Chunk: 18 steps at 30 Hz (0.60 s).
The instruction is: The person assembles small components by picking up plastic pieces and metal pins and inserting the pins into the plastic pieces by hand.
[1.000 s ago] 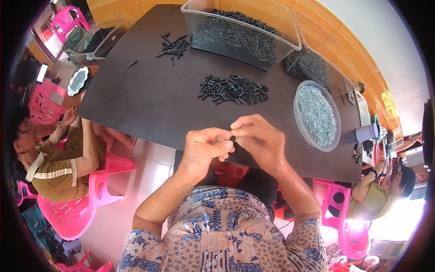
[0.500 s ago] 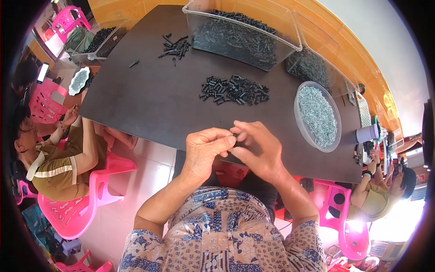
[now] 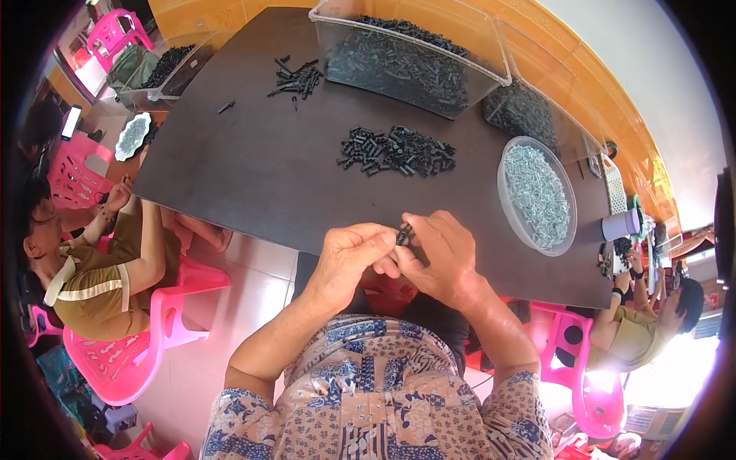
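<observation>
Over the near edge of the table, both hands meet around a small black plastic piece (image 3: 403,232). My left hand (image 3: 349,257) pinches it between thumb and fingertips. The fingers of my right hand (image 3: 443,257) close on it from the other side, hiding most of its shape. Beyond the hands lies a pile of similar small black plastic pieces (image 3: 395,152). A smaller heap of longer-looking black pieces (image 3: 296,79) sits farther back on the left. To the right stands a round clear bowl (image 3: 553,251) filled with small silvery screws (image 3: 539,198).
A large clear bin (image 3: 331,47) of black pieces stands at the back of the dark table (image 3: 230,165), beside another clear bin (image 3: 567,134). A grey-white cup (image 3: 619,226) is at the right edge. People sit on the left (image 3: 107,284) and right (image 3: 640,322), near pink chairs (image 3: 172,307).
The black piece now shows more between my hands and stands tilted. My right hand's fingers have closed in on it, and both hands have shifted slightly.
</observation>
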Motion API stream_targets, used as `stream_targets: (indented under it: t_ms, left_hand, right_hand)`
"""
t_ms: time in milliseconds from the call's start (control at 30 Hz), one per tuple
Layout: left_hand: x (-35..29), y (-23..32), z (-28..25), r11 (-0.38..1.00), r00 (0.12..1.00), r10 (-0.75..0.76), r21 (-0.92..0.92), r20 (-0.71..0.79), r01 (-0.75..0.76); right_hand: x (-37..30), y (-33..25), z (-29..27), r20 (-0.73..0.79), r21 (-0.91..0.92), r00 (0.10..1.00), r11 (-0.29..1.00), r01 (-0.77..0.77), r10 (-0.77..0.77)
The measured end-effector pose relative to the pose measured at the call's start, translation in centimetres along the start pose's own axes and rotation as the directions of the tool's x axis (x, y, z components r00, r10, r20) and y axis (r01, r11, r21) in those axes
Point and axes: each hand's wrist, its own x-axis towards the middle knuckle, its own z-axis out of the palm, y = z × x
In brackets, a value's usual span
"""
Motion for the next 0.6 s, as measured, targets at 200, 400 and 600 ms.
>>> stream_targets:
  t_ms: [200, 400, 600]
  left_hand:
    - [-0.3, -0.5, -0.4, 0.999, 0.999, -0.006, 0.041, 0.052, 0.004]
    - [-0.2, -0.8, -0.3, 0.997, 0.998, -0.035, -0.070, -0.042, 0.032]
    - [-0.1, -0.9, -0.1, 0.996, 0.996, -0.006, -0.088, -0.094, -0.002]
  right_hand:
    - [0.1, -0.1, 0.2, 0.004, 0.049, 1.000, 0.999, 0.007, -0.007]
    - [-0.2, 0.0, 0.9, -0.018, 0.034, 0.998, 0.998, 0.060, -0.060]
    - [0.1, 0.1, 1.3, -0.038, -0.047, 0.989, 0.989, 0.141, -0.143]
